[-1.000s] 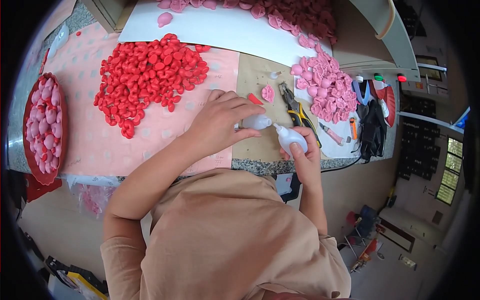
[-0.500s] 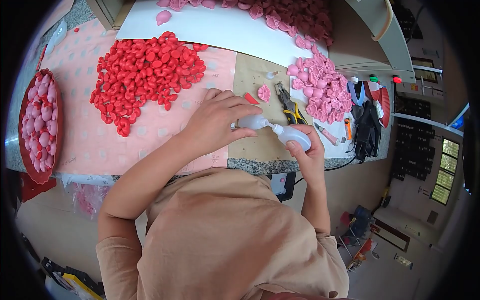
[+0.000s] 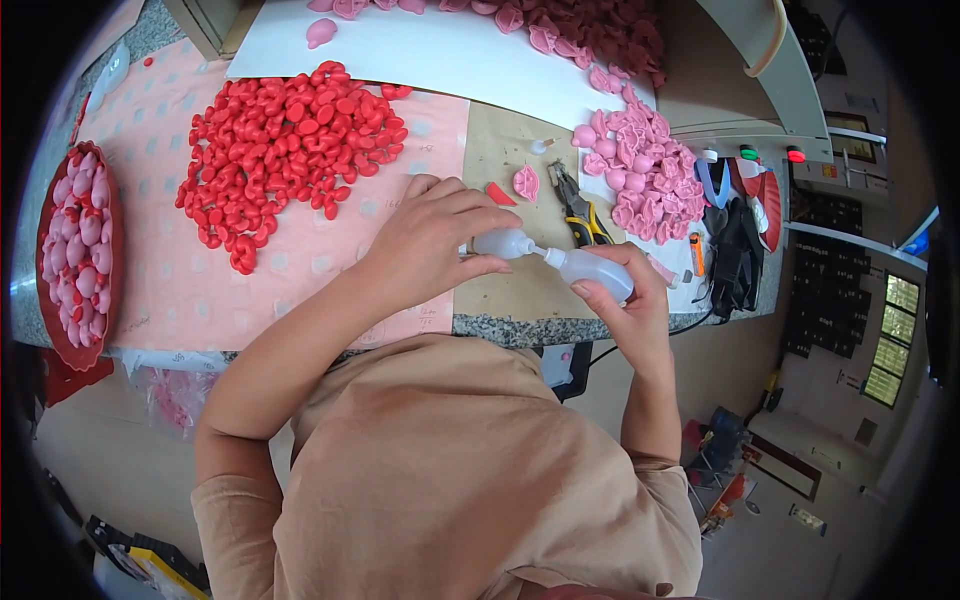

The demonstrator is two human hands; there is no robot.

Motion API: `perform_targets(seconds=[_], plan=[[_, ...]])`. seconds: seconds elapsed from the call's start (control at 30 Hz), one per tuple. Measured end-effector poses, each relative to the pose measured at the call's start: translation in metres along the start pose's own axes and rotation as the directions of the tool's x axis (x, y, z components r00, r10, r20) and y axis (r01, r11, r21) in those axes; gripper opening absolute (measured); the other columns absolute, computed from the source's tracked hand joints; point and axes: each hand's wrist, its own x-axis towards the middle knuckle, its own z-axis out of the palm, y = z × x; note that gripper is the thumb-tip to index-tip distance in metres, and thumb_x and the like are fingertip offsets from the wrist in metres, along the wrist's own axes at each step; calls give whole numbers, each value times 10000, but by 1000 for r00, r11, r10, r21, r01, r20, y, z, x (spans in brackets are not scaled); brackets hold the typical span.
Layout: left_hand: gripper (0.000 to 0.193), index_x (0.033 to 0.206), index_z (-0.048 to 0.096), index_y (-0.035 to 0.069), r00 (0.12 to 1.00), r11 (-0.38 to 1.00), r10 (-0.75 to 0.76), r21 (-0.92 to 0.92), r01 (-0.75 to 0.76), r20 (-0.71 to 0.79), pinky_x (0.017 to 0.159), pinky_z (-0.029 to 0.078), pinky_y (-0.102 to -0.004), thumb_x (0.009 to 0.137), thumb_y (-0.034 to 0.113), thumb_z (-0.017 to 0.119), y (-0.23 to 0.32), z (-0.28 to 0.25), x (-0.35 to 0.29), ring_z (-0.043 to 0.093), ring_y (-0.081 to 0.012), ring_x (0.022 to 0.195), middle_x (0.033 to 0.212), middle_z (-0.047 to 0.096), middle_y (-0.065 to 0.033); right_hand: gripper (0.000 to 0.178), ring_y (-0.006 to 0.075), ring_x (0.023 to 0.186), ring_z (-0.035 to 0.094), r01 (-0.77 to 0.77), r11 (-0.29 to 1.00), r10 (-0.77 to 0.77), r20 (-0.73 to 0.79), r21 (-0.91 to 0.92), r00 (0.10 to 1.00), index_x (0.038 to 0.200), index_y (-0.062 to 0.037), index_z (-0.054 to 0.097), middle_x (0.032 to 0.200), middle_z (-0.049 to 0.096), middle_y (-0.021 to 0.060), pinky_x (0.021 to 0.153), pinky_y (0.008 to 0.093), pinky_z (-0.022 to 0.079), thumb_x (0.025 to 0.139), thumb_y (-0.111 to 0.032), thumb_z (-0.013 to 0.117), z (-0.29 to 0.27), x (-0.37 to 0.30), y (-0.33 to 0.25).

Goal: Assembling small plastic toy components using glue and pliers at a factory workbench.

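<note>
My left hand (image 3: 430,235) is closed around a small translucent white bottle (image 3: 503,243), its narrow tip pointing right. In my right hand (image 3: 632,300) I grip a larger translucent squeeze bottle (image 3: 594,272) lying on its side, its nozzle toward the left. The two tips meet or nearly meet above the brown board (image 3: 500,295); whether they touch I cannot tell. Just beyond the bottles lie pliers (image 3: 578,208) with yellow and black handles, a pink shell-like piece (image 3: 526,183) and a small red strip (image 3: 501,194).
A heap of red rounded pieces (image 3: 290,150) covers the pink cloth at left. Beside it stands a red dish (image 3: 113,270) of pink pieces. More pink pieces (image 3: 645,165) are piled at right, near an orange cutter (image 3: 697,254) and black straps (image 3: 737,255). A shelf wall (image 3: 740,110) rises behind.
My right hand has shifted slightly right, and the larger bottle now lies more level. My left hand holds the smaller bottle in almost the same place.
</note>
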Motion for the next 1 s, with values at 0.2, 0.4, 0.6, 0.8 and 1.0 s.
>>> perform_targets(seconds=[0.2,0.4,0.6,0.8,1.0], plan=[[393,1045,685,144,1000,1000,-1,-3,1,3,897,374,-354,717,337,783,1,0,1,562,-225,956,1013,652,-19,307,107,874,597,35,998,-35,6,-56,999,1078,-24,630,989,629,40,748,247,473,815,-112,763,-4,2,-2],[389,1040,684,143,1000,1000,-9,-13,9,2,898,374,-354,714,329,787,1,0,1,563,-222,956,1008,652,-19,312,104,868,600,15,998,-15,13,-61,1000,1076,-19,631,984,635,45,742,246,475,811,-113,766,-4,3,-4],[390,1037,686,139,1000,1000,-14,-14,14,13,903,375,-353,712,328,787,1,-1,1,564,-221,955,1008,655,-17,310,100,850,603,-6,998,7,19,-57,1000,1066,-15,633,970,641,43,729,242,477,807,-117,770,-6,3,-5],[425,1052,705,139,999,999,-35,-6,36,35,907,385,-352,687,328,811,2,-2,2,576,-223,990,1029,670,-33,310,96,837,604,3,998,-2,13,-60,1000,1064,-14,632,963,645,41,720,239,480,807,-117,770,-6,4,-6],[400,1047,686,145,1000,1000,-7,-1,7,5,906,375,-356,709,335,786,1,0,1,566,-225,956,1009,655,-20,314,99,831,607,17,997,-14,31,-79,999,1060,-10,633,953,652,43,720,240,483,803,-123,776,-7,5,-6]])
